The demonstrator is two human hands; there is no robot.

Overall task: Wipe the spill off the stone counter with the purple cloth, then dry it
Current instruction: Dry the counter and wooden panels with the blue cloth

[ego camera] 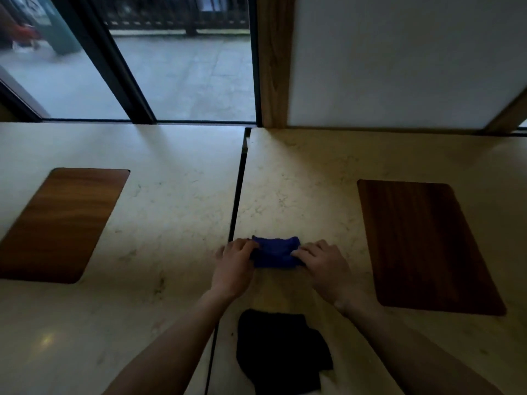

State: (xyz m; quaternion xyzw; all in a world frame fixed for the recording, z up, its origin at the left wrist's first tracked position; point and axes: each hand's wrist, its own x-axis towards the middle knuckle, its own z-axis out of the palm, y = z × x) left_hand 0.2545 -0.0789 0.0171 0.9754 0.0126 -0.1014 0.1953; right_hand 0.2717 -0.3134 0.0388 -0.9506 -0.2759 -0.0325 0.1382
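The purple cloth [275,252], folded into a small bundle, lies on the pale stone counter [308,181] just right of a dark seam. My left hand [235,262] grips its left end and my right hand [322,263] grips its right end, fingers curled onto the fabric. A dark, almost black cloth [282,352] lies crumpled on the counter close to me, between my forearms. No spill stands out on the stone in this dim light.
A narrow dark seam [238,195] splits the counter into two slabs. One wooden inlay [60,223] sits at the left, another wooden inlay [425,246] at the right. A window [171,67] and a wood-framed white wall panel [399,61] bound the far edge.
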